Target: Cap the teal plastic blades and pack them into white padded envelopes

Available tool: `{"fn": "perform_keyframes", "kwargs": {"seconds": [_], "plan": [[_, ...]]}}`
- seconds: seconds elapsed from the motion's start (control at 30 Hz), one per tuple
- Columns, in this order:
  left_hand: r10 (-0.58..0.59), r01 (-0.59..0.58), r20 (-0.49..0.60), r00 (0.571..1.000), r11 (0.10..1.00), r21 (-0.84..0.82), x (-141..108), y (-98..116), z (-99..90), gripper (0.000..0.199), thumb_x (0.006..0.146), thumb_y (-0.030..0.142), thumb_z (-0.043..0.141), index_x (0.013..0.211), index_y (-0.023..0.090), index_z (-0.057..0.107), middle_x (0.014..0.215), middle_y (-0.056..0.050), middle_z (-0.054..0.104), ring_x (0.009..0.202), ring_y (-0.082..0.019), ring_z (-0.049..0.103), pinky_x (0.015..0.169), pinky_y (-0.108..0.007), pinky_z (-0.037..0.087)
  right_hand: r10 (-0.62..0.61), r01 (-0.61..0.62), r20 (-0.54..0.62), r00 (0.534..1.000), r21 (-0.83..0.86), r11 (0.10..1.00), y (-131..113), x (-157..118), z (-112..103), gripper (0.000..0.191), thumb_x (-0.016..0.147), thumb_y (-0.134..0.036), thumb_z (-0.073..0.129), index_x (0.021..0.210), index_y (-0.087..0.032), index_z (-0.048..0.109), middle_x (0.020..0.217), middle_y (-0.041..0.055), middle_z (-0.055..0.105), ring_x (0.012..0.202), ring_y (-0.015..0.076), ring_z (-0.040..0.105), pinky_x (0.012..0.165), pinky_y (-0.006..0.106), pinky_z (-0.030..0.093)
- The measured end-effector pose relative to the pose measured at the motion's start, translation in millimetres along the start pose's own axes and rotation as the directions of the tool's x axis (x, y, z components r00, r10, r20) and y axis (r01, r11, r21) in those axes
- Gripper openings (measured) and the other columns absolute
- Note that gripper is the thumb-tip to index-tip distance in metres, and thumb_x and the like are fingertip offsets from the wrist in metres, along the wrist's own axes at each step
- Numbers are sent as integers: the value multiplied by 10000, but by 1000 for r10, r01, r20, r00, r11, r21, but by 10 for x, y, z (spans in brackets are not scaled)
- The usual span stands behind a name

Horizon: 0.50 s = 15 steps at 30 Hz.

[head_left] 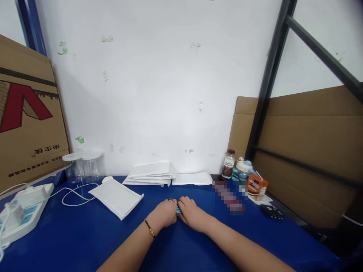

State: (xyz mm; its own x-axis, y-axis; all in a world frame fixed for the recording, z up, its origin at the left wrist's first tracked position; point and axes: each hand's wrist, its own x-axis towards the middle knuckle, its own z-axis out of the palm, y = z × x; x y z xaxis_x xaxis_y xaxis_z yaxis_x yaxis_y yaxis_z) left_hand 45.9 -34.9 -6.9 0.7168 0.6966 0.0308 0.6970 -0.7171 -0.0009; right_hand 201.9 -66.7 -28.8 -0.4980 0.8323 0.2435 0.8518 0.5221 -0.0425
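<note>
Over the middle of the blue tabletop, my left hand and my right hand meet. Between them shows a sliver of a small teal object; my fingers cover most of it, so its kind is hidden. My left hand is closed on its left side, with a ring on a finger and a beaded bracelet at the wrist. The fingers of my right hand curl over the other side. To the left of my hands lies a white padded envelope.
Against the wall lie a stack of white envelopes and another white packet. Two clear jars and a power strip with cables stand left. At right are a brown bottle, a teal bottle, an orange pack and a black object.
</note>
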Motion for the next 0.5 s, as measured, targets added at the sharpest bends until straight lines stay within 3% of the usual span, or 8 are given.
{"fn": "perform_keyframes", "kwargs": {"seconds": [0.13,0.27,0.4,0.5], "plan": [[-29,29,2,1000,999,12,26,106,-14,236,681,140,490,892,132,597,903,-163,637,823,-285,610,738,-383,468,37,-32,45,998,-105,994,-47,-6,-44,192,810,-195,449,978,-130,516,992,120,541,917,237,494,754,344,429],[-37,37,-33,999,999,20,11,145,-21,220,681,141,512,882,127,599,924,-172,630,866,-315,598,749,-425,447,136,-123,111,985,-119,985,-112,-9,-127,295,700,-212,541,979,-116,532,984,135,586,889,262,548,713,334,440],[-43,46,-80,996,999,25,-54,193,-104,219,742,93,422,871,113,598,891,-174,627,823,-298,605,777,-470,410,257,-245,100,961,-113,963,-221,-40,-165,325,719,-177,502,1040,-123,510,932,130,644,802,259,609,663,326,428],[-17,17,-169,985,1000,0,-155,226,-242,236,737,69,416,866,130,604,918,-163,621,959,-297,561,896,-504,331,309,-307,59,949,-46,951,-262,-101,-177,306,779,-213,475,1079,-163,497,948,121,658,798,248,624,643,299,402]]}}
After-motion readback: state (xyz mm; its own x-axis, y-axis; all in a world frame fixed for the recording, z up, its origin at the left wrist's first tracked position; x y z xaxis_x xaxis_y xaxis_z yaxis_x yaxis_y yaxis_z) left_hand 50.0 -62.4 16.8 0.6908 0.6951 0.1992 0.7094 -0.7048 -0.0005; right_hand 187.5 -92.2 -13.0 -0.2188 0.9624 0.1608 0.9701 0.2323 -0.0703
